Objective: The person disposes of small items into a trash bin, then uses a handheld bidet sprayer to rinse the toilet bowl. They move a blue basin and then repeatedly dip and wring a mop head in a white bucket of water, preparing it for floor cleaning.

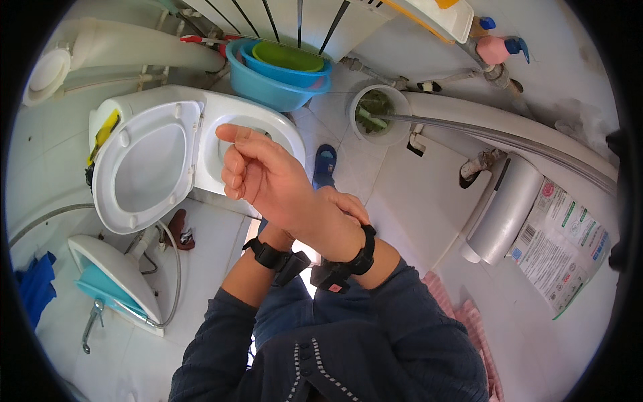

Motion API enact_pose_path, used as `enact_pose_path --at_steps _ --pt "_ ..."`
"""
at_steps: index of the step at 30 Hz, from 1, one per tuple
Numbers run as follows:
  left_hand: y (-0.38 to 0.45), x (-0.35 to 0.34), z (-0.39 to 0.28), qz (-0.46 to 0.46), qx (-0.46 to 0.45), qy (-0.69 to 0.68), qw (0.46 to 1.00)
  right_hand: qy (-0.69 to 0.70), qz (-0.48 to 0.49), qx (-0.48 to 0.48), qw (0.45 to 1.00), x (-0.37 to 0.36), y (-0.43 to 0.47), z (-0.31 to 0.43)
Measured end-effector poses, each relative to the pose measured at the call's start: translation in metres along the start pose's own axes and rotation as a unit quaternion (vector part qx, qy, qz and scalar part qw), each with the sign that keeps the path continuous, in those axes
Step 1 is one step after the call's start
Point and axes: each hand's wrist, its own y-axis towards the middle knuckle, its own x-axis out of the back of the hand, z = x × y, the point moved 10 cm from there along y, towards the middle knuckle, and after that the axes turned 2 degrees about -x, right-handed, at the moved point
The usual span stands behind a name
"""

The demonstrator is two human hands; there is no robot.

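Observation:
My right hand [269, 173] is raised over the white toilet bowl [295, 134], palm partly showing, its fingers loosely curled and nothing in it. The forearms cross at the wrists, the right above the left. My left hand [349, 205] lies beneath and beyond the right wrist; only some bent fingers show, and the palm is hidden. Each wrist wears a black strap with a dark block. The raised toilet seat [104, 203] leans to the left of the bowl.
Nested blue and green basins [271, 95] stand behind the toilet. A white bin [354, 120] holds green leafy matter. At left is a small washbasin [83, 244] with a faucet [93, 321]. A silver cylinder [507, 211] and a printed plastic package [562, 246] are at right, near pink cloth [472, 321].

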Motion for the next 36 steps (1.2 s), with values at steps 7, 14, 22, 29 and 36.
enact_pose_path --at_steps 7,14,22,29,36 --pt "0.013 -0.009 0.014 0.064 0.043 0.113 0.991 0.021 0.013 -0.091 0.996 -0.004 0.001 -0.032" --pt "-0.007 0.034 0.057 -0.03 0.006 -0.073 0.997 -0.03 -0.035 0.024 0.999 0.032 0.021 0.041" --pt "-0.005 0.019 0.061 -0.018 0.085 -0.015 0.996 -0.271 -0.2 0.125 0.933 0.122 0.01 0.116" --pt "-0.01 0.026 0.064 -0.158 -0.001 -0.036 0.987 -0.197 -0.267 0.207 0.921 0.164 -0.009 0.17" --pt "-0.014 0.059 0.06 -0.179 0.043 0.231 0.955 -0.394 -0.323 0.202 0.836 0.218 -0.092 0.197"
